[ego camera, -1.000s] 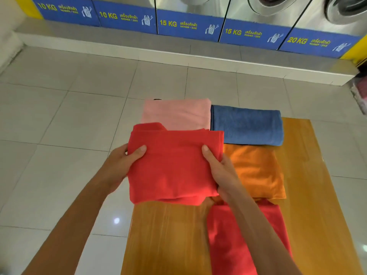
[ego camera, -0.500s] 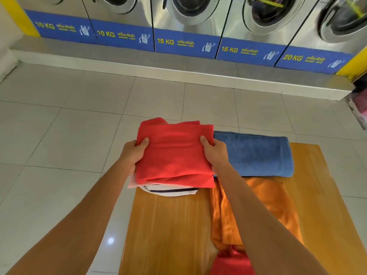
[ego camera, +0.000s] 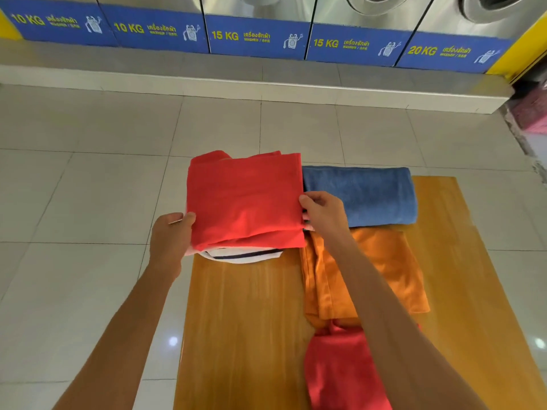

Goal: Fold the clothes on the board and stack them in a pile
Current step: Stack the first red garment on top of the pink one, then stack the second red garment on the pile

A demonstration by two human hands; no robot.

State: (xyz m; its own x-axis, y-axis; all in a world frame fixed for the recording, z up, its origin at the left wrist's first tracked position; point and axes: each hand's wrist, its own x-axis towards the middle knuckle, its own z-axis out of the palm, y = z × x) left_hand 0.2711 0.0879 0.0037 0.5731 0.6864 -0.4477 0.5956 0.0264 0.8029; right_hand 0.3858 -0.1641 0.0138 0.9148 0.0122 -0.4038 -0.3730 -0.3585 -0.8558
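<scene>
A folded red garment [ego camera: 245,199] lies on top of a pile at the far left end of the wooden board [ego camera: 242,321]. A white garment with a dark stripe [ego camera: 242,255] peeks out beneath it. My left hand [ego camera: 170,235] pinches the red garment's left edge, thumb on top. My right hand [ego camera: 322,213] grips its right edge. Beside the pile, a folded blue towel [ego camera: 361,193] rests at the far right. An unfolded orange garment [ego camera: 384,270] lies nearer, with another red cloth [ego camera: 337,371] partly under my right forearm.
The board lies over a pale tiled floor [ego camera: 74,202]. Ahead runs a raised grey step [ego camera: 236,81] under a row of washing machines with blue labels [ego camera: 257,37]. Something pink [ego camera: 532,113] sits at the right edge.
Both hands carried the folded red garment forward and set it down on the pile, covering the pink garment. The hands now sit lower at its side edges.
</scene>
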